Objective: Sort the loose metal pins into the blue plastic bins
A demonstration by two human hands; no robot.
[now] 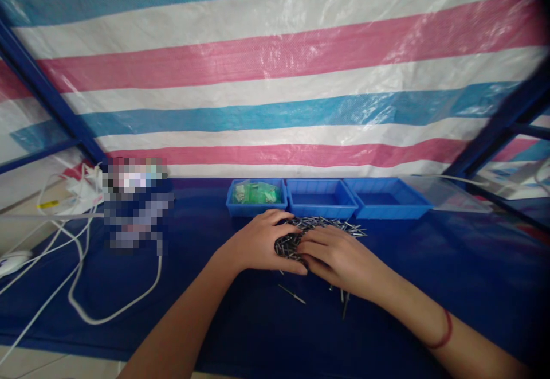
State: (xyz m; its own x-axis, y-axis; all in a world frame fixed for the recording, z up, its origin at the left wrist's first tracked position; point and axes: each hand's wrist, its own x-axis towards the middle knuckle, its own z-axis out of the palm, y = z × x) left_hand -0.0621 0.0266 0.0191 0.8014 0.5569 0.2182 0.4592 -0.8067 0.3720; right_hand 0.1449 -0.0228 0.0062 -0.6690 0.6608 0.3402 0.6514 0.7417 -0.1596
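Observation:
A pile of thin metal blind rivets (318, 222) lies on the blue table, in front of the bins. My left hand (264, 242) cups the pile's left side, thumb and fingers apart and touching the rivets. From the right, my right hand (333, 251) reaches over the same pile with its fingers curled together. Its fingertips are at the rivets, and whatever is pinched between them is hidden. A loose rivet (292, 294) lies nearer to me, and a few more stick out below my right hand.
Behind the pile stand a blue bin (256, 210) holding green plastic packs, a middle blue bin (322, 211) and a right blue bin (393, 213). A clear plastic sheet (451, 195) lies to the right. White cables (79, 253) run across the left side. Striped sheeting (275, 69) hangs behind.

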